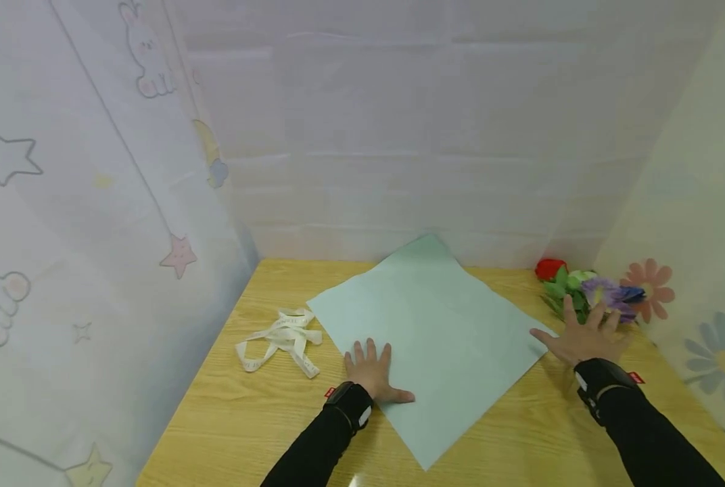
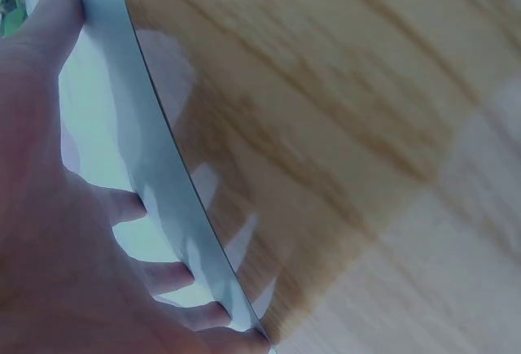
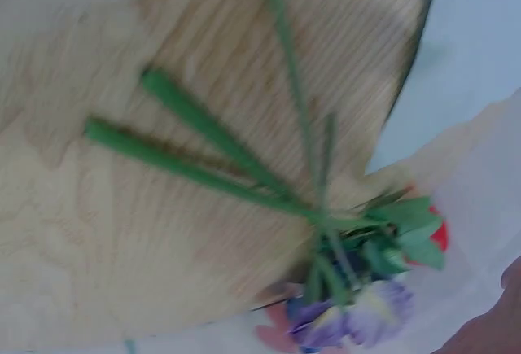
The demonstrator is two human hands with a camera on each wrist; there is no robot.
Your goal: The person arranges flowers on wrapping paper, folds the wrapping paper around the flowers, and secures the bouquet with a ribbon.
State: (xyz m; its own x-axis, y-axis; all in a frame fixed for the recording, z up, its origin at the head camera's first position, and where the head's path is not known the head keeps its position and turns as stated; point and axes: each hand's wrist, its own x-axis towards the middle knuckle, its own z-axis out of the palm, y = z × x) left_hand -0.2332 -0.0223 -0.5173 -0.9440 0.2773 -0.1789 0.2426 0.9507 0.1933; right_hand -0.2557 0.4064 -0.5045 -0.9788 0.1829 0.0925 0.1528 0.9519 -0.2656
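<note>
A pale blue-green sheet of wrapping paper (image 1: pixel 441 325) lies on the table with one corner pointing toward me. My left hand (image 1: pixel 370 373) rests on its lower left edge, fingers spread and thumb out over the sheet; the left wrist view shows the fingers on the paper (image 2: pixel 155 159). My right hand (image 1: pixel 584 341), fingers spread and holding nothing, is by the sheet's right corner. Just beyond it lies a bunch of artificial flowers (image 1: pixel 551 268) in red, pale green, purple and blue. In the right wrist view their green stems (image 3: pixel 195 179) fan out across the table.
A loosely heaped white ribbon (image 1: pixel 280 338) with small print lies left of the paper. The wooden table (image 1: pixel 247 419) meets a white curtain (image 1: pixel 362 135) at the back. Patterned curtains (image 1: pixel 95 237) hang at both sides, close to the table's edges.
</note>
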